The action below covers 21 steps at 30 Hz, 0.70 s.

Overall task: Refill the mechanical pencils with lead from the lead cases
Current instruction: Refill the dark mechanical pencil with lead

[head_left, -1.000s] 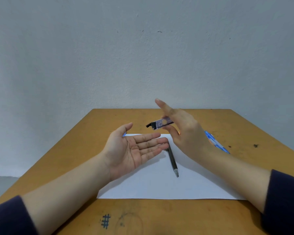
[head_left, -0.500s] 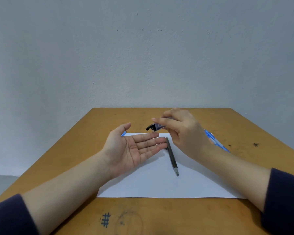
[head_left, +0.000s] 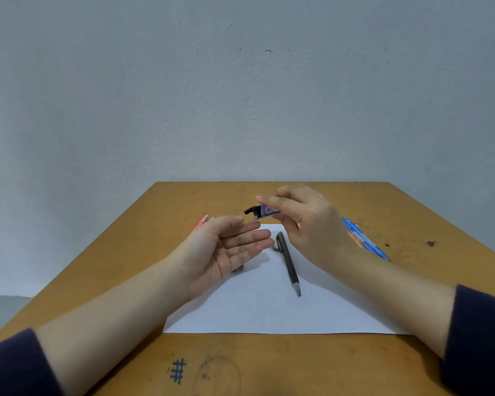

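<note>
The lead case (head_left: 262,211) is pinched between the thumb and fingers of the right hand (head_left: 312,224). It is held in the air above the far edge of the sheet of paper (head_left: 269,312), with its black end turned leftward and tipped slightly down. The left hand (head_left: 226,252) is held above the paper's far left corner, palm up, with the fingers straight and close together. Nothing is gripped in it. The case's black end is poised just above the left fingertips; whether they touch cannot be told.

A black mechanical pencil (head_left: 288,262) is laid on the paper, between the two hands, with its tip pointed toward the paper's near edge. Blue pencils (head_left: 366,241) are seen off the paper's right side, partly hidden behind the right wrist. A pink pencil (head_left: 202,221) is seen beyond the paper's far left corner, mostly covered by the left hand. The paper is spread on a wooden table (head_left: 297,364), where a hash mark (head_left: 178,370) is drawn just off the paper's near edge.
</note>
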{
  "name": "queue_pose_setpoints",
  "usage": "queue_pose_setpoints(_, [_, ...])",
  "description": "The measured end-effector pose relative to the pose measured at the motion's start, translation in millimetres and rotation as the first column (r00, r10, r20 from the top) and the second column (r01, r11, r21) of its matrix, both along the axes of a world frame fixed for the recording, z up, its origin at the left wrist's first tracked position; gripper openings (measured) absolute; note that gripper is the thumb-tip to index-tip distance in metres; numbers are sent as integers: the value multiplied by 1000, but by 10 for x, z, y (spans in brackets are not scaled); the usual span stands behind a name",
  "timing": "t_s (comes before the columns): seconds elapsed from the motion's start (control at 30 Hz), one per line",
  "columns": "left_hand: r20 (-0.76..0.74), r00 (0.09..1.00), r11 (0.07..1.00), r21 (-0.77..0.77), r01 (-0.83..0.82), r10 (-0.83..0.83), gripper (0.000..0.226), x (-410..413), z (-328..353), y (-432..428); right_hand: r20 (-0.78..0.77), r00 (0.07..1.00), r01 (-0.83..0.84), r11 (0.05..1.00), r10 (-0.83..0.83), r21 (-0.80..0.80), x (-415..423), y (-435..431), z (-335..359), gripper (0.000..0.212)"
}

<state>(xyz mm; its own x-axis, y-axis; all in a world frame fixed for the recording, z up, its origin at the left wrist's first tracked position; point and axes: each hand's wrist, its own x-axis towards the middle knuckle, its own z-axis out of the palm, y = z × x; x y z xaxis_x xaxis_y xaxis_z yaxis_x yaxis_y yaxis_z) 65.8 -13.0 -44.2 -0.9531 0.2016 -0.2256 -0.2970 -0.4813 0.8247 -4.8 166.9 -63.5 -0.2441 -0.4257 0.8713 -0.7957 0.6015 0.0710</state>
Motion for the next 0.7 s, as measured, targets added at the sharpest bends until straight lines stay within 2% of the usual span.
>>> queue_pose_setpoints(0.13, [-17, 996, 995, -43, -85, 84, 28, -19, -23, -5, 42, 999, 13, 998, -10, -58, -1, 0, -10, 30])
queue_pose_setpoints(0.37, [-31, 985, 984, -48, -171, 170, 25, -21, -27, -16, 65, 997, 35, 997, -31, -63, 4, -1, -11, 31])
queue_pose_setpoints(0.57, [-46, 974, 973, -50, -226, 224, 12, -20, -23, 4, 90, 996, 25, 997, -19, -70, 11, -19, -28, 32])
queue_pose_setpoints(0.7, [-55, 973, 971, -64, -229, 225, 15, -19, -24, -3, 110, 994, 28, 997, -20, -75, 20, -24, -31, 33])
